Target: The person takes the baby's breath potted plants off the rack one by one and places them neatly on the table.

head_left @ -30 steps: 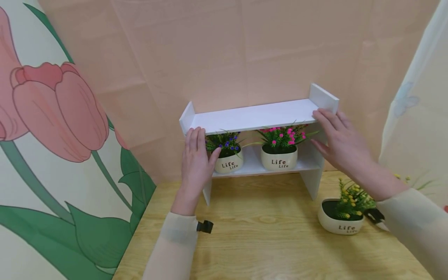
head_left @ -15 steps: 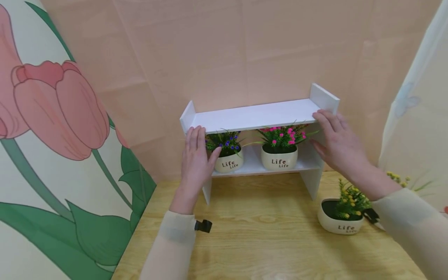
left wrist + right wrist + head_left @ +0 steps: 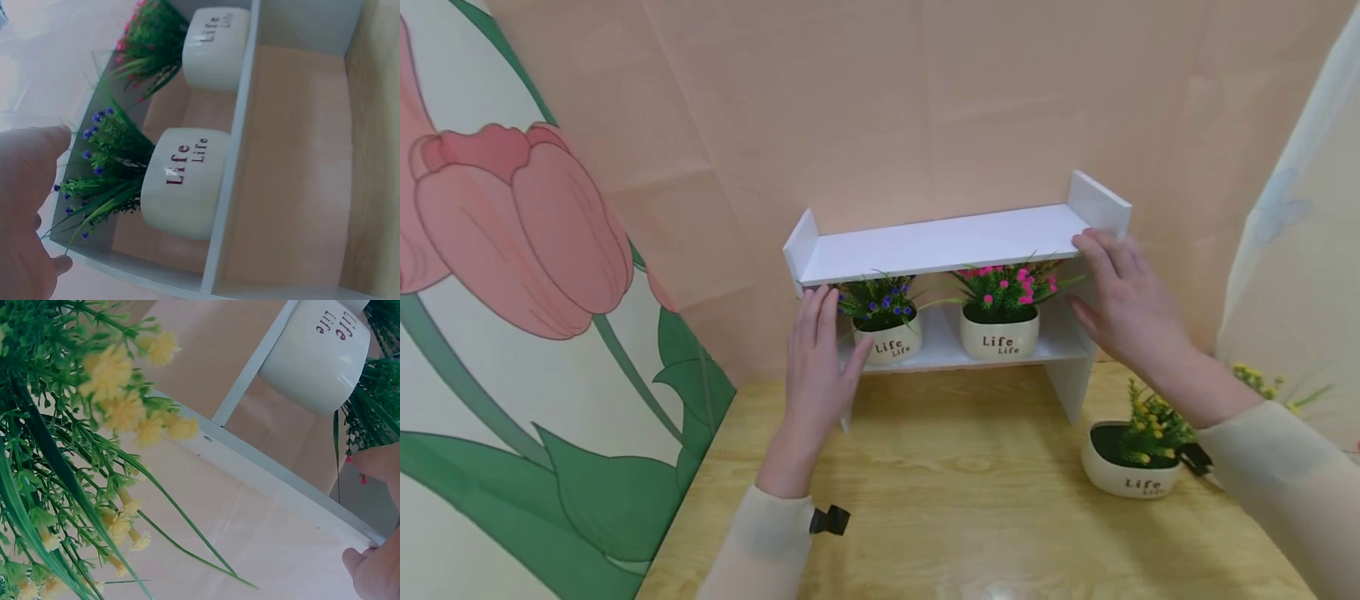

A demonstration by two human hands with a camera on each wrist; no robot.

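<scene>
Here, my left hand lies with its fingers straight and side by side, thumb apart, by the left end of the white shelf, which stands on the wooden surface; I cannot tell whether it touches. On the lower board sit the blue-flowered pot, then the pink-flowered pot. My right hand, fingers loosely spread, rests at the shelf's right end. Farther right and nearer me stands the yellow-flowered pot.
</scene>
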